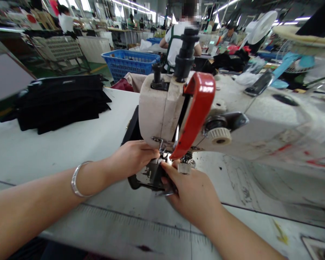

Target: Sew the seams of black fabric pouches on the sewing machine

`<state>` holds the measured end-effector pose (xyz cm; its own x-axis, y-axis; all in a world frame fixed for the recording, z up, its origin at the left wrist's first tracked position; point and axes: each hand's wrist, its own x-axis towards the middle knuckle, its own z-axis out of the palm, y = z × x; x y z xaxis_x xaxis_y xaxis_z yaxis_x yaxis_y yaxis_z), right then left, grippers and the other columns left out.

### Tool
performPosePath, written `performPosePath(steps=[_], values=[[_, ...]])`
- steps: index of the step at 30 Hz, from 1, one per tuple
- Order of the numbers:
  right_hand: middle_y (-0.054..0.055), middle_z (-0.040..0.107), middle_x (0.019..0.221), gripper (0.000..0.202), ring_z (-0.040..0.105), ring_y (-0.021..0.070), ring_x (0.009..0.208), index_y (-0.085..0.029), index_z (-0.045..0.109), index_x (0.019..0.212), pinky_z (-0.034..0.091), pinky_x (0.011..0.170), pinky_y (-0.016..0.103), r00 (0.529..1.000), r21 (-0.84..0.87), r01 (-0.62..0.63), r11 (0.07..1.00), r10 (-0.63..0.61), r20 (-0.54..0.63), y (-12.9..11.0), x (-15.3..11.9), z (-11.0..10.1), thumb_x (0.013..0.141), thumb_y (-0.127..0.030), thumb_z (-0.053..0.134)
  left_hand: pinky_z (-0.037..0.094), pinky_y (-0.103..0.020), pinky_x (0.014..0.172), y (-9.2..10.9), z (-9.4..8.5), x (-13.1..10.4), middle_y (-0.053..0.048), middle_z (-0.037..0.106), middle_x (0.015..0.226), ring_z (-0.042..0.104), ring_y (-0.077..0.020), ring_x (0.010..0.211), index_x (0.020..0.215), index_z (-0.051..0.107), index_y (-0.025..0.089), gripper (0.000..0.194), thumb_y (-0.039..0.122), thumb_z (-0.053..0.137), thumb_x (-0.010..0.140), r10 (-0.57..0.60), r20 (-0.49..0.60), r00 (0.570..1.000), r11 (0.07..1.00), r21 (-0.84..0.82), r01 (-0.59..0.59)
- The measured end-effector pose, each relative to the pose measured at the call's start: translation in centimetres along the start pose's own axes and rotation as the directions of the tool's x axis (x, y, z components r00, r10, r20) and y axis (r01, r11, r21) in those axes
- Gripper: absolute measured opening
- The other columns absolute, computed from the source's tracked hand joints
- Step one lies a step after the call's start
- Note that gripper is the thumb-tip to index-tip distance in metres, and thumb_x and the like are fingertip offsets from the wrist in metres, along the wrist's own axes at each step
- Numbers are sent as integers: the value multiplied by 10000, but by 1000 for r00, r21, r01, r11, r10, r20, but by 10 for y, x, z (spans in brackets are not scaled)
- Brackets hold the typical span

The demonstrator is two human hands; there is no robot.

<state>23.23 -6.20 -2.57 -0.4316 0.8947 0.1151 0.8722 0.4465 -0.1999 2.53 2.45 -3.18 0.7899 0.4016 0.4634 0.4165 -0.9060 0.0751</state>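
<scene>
A white sewing machine [154, 108] with a red lever guard [202, 104] stands over the middle of the table. Black fabric [134, 128] lies under its needle area, partly hidden by the machine head. My left hand [132, 159], with a silver bangle at the wrist, presses its closed fingertips on the fabric just left of the presser foot. On the near right side of the foot is my right hand [189, 187], its index finger pointing to the foot and its other fingers curled around something dark and metallic, perhaps scissors, mostly hidden.
A stack of black fabric pieces [62, 101] lies on the white table [103, 141] at the left. Behind it are a blue basket [131, 63] and a wheeled cart [56, 50]. A person in a white shirt [176, 41] sits beyond the machine. A fan [262, 27] stands at the back right.
</scene>
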Motion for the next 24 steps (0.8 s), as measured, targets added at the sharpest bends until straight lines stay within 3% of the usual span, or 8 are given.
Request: performPosePath(steps=[6,10,13,17,20,24], values=[[82,691,1140,400,697,264,786,-215,601,1285,543,596,390,1000,7,-5,1000,5,15,1,0,-1,905,-234,478,530,-346,903,10,-7,4,-75,712,974,665,-217,978,981,672,139,284,23,421,916,-41,15,999,995,90,39],[75,674,1200,429,698,263,822,-232,591,1299,548,621,387,998,16,-13,1000,12,60,2,0,-5,877,-222,512,441,-396,1034,26,-20,7,-75,709,1009,611,-248,1092,927,693,166,185,53,575,841,-40,234,971,967,254,-21],[70,672,1206,441,697,259,828,-238,584,1307,546,627,384,997,26,-23,999,21,78,2,0,-7,874,-210,511,477,-400,951,37,-26,9,-69,710,948,614,-259,1013,811,698,178,82,147,628,838,-26,336,941,960,270,-70],[71,693,1139,468,691,259,811,-232,565,1334,538,612,380,997,23,-13,1000,11,73,2,-1,-8,869,-205,521,495,-369,891,46,-26,9,-81,699,983,614,-236,962,866,708,166,191,147,521,898,-121,301,946,973,223,53],[79,708,1068,470,686,255,771,-216,570,1334,529,595,374,998,15,-2,1000,1,67,2,-3,-7,865,-203,532,501,-394,900,40,-26,9,-111,694,987,619,-251,957,959,720,135,281,136,444,910,-163,290,943,980,155,122],[88,703,1072,446,685,257,778,-212,582,1318,527,599,372,998,35,-5,999,3,63,3,-5,-7,872,-216,551,526,-347,898,11,-33,6,-75,699,1055,637,-223,961,1120,712,189,350,166,418,931,-138,307,942,990,41,132]])
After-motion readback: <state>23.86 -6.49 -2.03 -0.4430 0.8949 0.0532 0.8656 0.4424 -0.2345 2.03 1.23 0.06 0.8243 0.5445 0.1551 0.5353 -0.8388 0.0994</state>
